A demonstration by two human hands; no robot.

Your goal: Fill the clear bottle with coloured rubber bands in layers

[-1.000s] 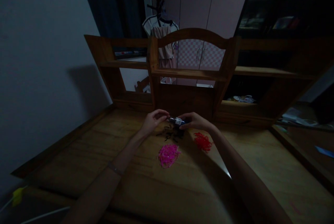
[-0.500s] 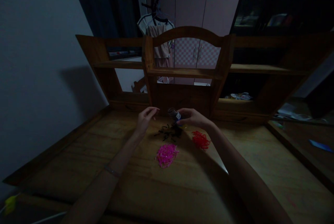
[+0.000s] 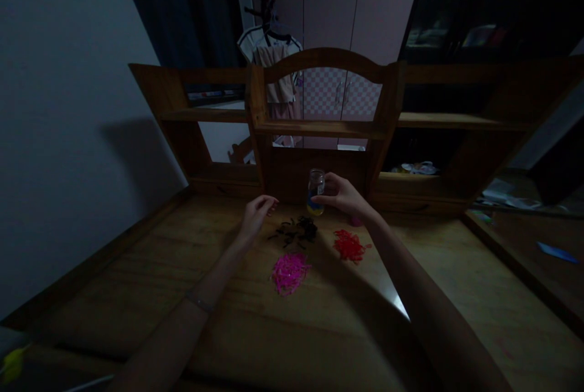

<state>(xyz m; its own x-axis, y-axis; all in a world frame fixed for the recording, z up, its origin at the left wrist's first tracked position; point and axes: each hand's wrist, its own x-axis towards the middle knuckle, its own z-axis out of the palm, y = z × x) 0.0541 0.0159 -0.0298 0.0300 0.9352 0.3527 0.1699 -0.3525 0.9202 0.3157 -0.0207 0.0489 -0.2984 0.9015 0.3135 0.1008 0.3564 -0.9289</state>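
Note:
My right hand (image 3: 341, 194) grips a small clear glass jar (image 3: 316, 191) from its right side. The jar stands upright, with blue and yellow stuff low inside and a pale label. To its left is my left hand (image 3: 259, 210), thumb and fingers pinched together; anything between them is too small to make out. A loose pile of short black strips (image 3: 306, 229) lies on the desk below the jar. Nearer to me is a pile of bright pink strips (image 3: 291, 273). Red strips (image 3: 349, 246) form a third pile, left of my right forearm.
The wooden desk (image 3: 150, 276) has a shelf unit (image 3: 319, 129) along its back edge, close behind my hands. A pink object (image 3: 355, 220) is partly hidden by my right wrist. A wall (image 3: 73, 154) borders the left side. On the right lies a blue packet (image 3: 557, 252).
My right hand has raised the jar slightly and turned it from tilted left to upright. My left hand has moved down a little, still pinched. The pink object has come into view.

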